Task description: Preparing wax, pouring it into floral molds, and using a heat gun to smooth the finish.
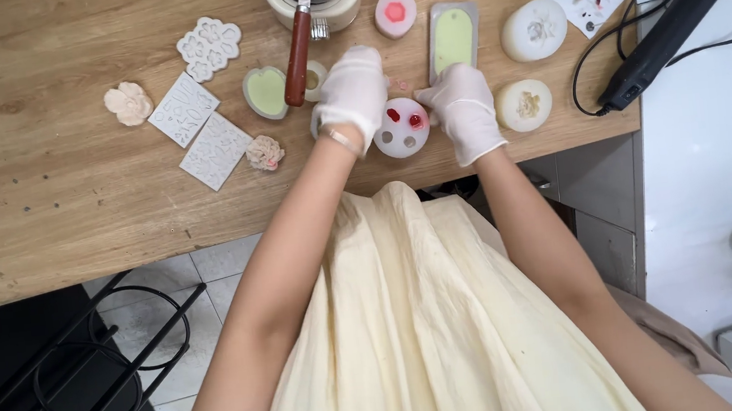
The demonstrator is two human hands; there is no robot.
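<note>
Both hands wear white gloves. A small round white mould point(401, 128) with several cavities, two filled with red, lies on the wooden table point(46, 176) near its front edge. My left hand point(352, 95) curls over the mould's left side and my right hand point(462, 108) pinches its right edge. Just behind the hands lie a heart-shaped mould point(265, 93) and an oblong mould point(454, 39), both filled with pale green.
A small pot with a red-brown handle point(298, 57) stands behind my left hand. Flat white relief moulds point(198, 128), flower casts point(129, 103), round white moulds point(533, 30) and a black and red heat tool point(677, 20) with its cable lie around. A black wire rack point(84, 371) stands below left.
</note>
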